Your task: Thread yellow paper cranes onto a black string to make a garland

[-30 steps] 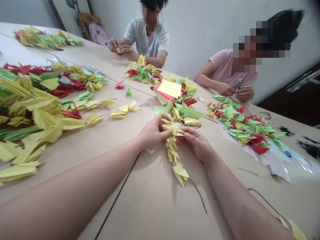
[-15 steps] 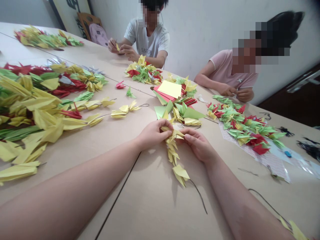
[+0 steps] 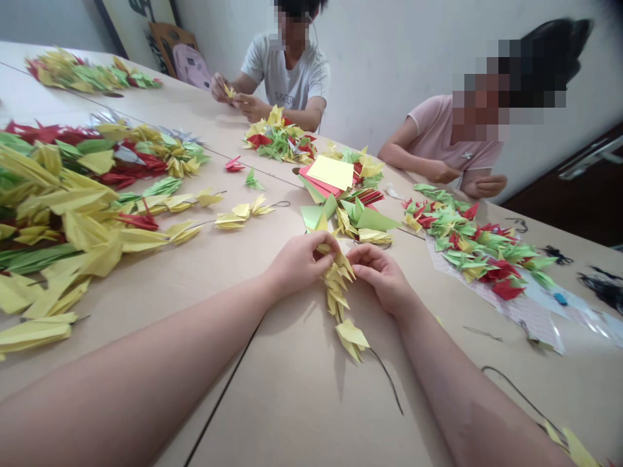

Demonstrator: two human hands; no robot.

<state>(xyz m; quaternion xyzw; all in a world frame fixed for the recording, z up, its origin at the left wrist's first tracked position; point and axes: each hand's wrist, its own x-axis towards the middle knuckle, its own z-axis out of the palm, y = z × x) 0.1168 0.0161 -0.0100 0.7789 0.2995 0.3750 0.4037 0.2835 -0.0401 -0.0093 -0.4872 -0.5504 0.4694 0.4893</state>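
pale tabletop point(image 3: 292, 402) under a light, crushable strand of paper cranes point(image 3: 338, 298), top folds pinched by left hand point(image 3: 302, 263) and right hand point(image 3: 379, 275)

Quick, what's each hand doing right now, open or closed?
Left hand: closed, pinching the top of a strand of yellow origami cranes.
Right hand: fingers curled against the top of the strand; whether it grips cannot be told.
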